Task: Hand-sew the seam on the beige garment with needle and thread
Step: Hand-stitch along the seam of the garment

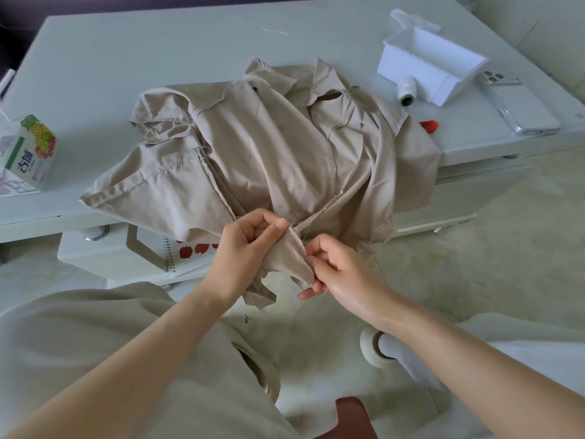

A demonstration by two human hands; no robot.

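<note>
The beige garment [272, 147] lies crumpled on the white table [133, 55], with one part hanging over the front edge. My left hand [243, 251] pinches the raw seam edge of that hanging part between thumb and forefinger. My right hand [335, 267] pinches the same seam a little lower, fingers curled at the fabric fold. A thin pale thread runs along the seam between the two hands. The needle is too small to make out.
A white open box [433, 64] and a thread spool [406, 91] stand at the back right, beside a phone [519, 106] and a red object [429, 125]. A juice carton [30, 150] sits at the left. A spiral notebook [186, 251] lies on the shelf below.
</note>
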